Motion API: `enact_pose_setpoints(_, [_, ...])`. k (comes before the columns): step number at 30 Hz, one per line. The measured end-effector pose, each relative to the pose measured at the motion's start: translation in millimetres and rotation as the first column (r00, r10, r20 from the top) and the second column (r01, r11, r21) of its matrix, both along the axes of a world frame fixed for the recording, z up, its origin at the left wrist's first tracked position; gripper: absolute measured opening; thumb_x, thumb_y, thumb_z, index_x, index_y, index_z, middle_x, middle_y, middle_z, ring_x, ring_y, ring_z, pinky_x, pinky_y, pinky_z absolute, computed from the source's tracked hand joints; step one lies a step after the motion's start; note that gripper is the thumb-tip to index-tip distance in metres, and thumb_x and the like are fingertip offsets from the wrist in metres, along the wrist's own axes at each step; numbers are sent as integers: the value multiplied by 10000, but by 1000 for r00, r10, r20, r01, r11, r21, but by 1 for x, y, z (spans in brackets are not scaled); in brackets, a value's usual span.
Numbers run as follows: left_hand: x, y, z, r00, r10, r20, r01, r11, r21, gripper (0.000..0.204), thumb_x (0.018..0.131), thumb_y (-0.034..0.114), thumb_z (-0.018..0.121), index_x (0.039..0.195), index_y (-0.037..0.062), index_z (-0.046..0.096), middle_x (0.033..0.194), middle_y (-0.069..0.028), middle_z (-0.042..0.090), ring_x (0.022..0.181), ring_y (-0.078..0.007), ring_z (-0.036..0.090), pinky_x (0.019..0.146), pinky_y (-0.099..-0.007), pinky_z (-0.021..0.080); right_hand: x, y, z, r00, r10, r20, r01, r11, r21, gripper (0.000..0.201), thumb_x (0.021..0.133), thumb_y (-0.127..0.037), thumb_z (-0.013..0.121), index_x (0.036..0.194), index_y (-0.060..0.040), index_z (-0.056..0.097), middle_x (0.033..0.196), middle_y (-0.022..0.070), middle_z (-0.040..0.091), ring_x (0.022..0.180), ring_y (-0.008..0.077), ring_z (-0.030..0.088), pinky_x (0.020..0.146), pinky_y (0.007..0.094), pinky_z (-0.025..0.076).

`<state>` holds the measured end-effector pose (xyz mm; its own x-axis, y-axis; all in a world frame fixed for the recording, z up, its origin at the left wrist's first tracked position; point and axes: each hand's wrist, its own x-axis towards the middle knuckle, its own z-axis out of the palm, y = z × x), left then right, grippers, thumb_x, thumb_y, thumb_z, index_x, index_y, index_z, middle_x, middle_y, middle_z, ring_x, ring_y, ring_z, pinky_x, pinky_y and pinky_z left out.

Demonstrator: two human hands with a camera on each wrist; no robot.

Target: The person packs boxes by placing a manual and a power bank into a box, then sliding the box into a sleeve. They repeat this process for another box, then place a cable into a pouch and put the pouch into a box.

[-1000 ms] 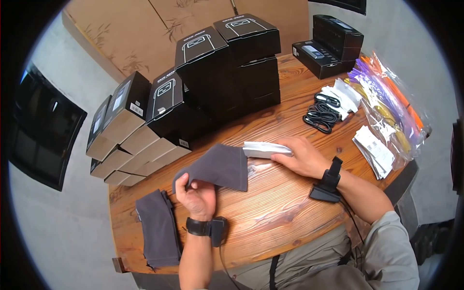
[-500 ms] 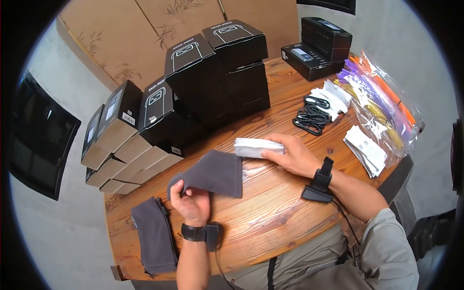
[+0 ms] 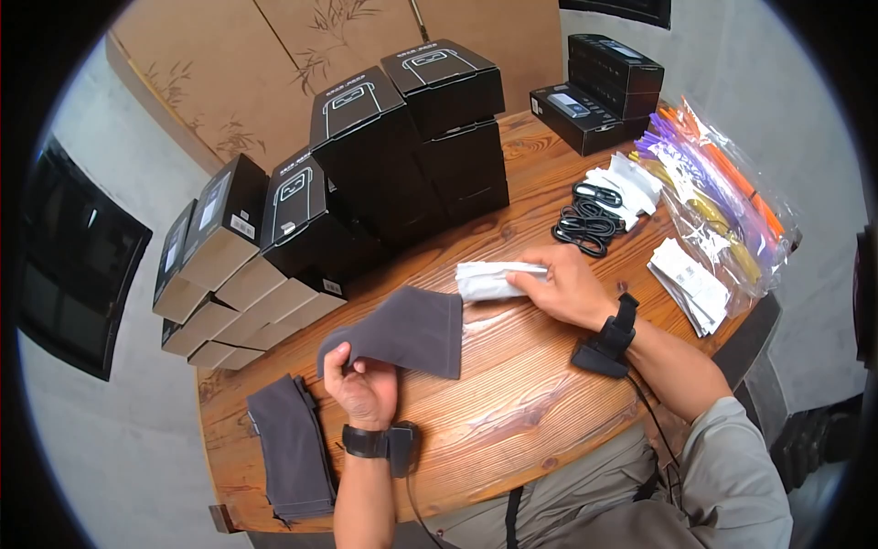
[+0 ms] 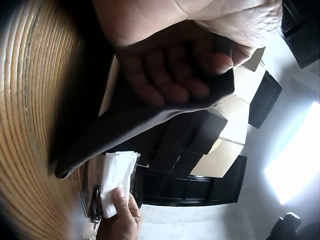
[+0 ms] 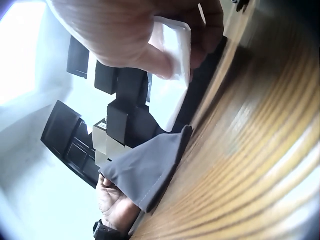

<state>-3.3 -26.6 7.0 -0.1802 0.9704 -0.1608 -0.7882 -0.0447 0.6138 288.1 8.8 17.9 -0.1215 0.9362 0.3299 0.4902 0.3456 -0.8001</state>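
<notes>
My left hand [image 3: 368, 389] grips the far-left end of a grey cloth pouch [image 3: 412, 329], thumb on top and fingers curled beneath. Its wide, stitched end slants down toward the tabletop on the right. In my right hand [image 3: 572, 288] is a flat white packet [image 3: 485, 281], pinched with the thumb on its upper face. The packet's left end stands right beside the stitched edge of the pouch. From the right wrist, the packet [image 5: 172, 95] looks like shiny plastic film, and the pouch [image 5: 147, 167] hangs as a triangle from the left hand.
More grey pouches [image 3: 291, 448] lie stacked at the table's left. Black boxes [image 3: 361, 146] rise behind the hands, with smaller boxes [image 3: 599, 110] at the back right. Coiled black cables [image 3: 588, 220], white slips [image 3: 693, 285] and a clear bag of coloured strips [image 3: 722, 201] lie to the right.
The right hand has turned the white packet, bringing the thumb over its top, and shifted slightly right. The left hand still holds the pouch. The head view has swung a little.
</notes>
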Motion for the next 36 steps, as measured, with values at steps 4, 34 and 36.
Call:
enact_pose_setpoints(4, [0, 0, -1, 1000, -20, -9, 20, 1000, 16, 240, 832, 208, 591, 607, 152, 529, 611, 54, 548, 717, -119, 556, 877, -293, 427, 11, 8, 4, 989, -147, -35, 148, 989, 22, 282, 827, -242, 653, 922, 17, 712, 742, 210, 673, 669, 310, 674, 647, 355, 513])
enact_pose_setpoints(34, [-7, -4, -6, 979, -201, -19, 201, 975, 94, 166, 766, 201, 564, 622, 131, 522, 665, 34, 583, 771, -158, 568, 865, -336, 448, 100, 40, -4, 514, -776, 365, 633, 630, 449, 479, 815, -232, 616, 1254, -44, 575, 1295, 137, 530, 1216, 330, 456, 992, 496, 360])
enact_pose_setpoints(36, [-7, -4, -8, 967, -255, -7, 254, 963, 93, 164, 758, 207, 556, 619, 126, 522, 645, 35, 569, 744, -155, 565, 850, -337, 457, 96, 37, 1, 516, -801, 303, 582, 587, 562, 538, 786, -162, 641, 1301, -58, 525, 1344, 117, 492, 1253, 317, 424, 1026, 491, 337])
